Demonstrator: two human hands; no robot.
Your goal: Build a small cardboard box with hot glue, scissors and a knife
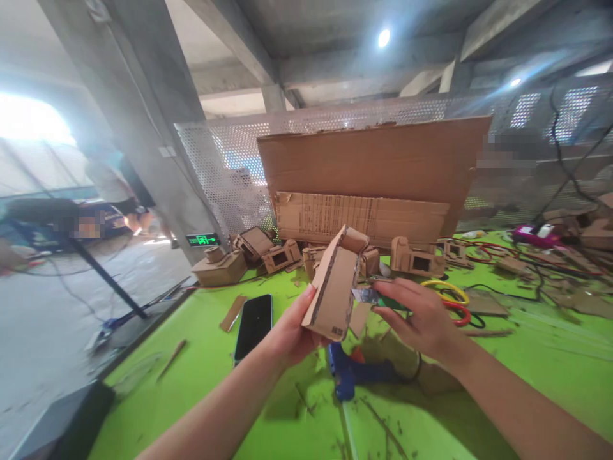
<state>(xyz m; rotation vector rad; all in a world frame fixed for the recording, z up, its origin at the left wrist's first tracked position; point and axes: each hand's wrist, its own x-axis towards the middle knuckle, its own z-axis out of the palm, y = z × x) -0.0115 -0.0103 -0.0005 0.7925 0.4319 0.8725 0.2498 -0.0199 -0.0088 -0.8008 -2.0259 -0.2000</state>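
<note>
My left hand [294, 329] grips a small cardboard box [334, 291] from its lower left side, holding it tilted above the table. In my right hand [419, 316] is a utility knife [385, 301] with a green handle, the fingers closed round it. Its blade end points left, right beside the box's dark glued edge; whether it touches cannot be made out. Below the box lies a blue glue gun [342, 370], with a clear glue stick [348, 431] reaching toward me. A black phone [253, 326] rests left of my left hand.
Several cardboard camera shapes [421, 260] line the back of the green table [191, 396], before a large cardboard sheet [378, 160]. Yellow and red cable loops [447, 291] and cardboard scraps [569, 291] lie to the right. A black stand pole [108, 278] and people stand beyond the left edge.
</note>
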